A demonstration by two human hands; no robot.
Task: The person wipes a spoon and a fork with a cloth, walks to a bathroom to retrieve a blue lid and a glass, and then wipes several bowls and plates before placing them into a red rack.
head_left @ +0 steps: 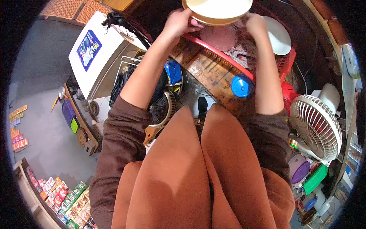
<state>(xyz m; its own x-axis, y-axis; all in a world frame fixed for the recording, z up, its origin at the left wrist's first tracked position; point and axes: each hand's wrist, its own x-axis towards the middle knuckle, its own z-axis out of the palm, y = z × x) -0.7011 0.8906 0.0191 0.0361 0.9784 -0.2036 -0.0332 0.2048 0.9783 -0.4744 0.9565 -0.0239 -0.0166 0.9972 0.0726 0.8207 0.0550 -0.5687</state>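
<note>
At the top of the head view, a wide cream bowl (219, 8) with a tan outer side is held up above a red plastic basket (225, 56). My left hand (180, 23) grips the bowl's left rim, fingers curled under the edge. My right hand (254, 25) is closed at its right side, though its fingertips are mostly hidden. Below the bowl, inside the basket, lie a pink patterned dish (219, 37) and a crumpled whitish piece (240, 55) that I cannot identify. A white plate (279, 36) leans at the basket's right, beside my right wrist.
The basket rests on a worn wooden surface (204, 70), where a round blue lid (241, 86) also lies. A white fan (316, 126) stands to the right. Another fan (163, 108) sits low at the left, near a white box-like cabinet (103, 57). Colourful packets (63, 196) fill the lower left.
</note>
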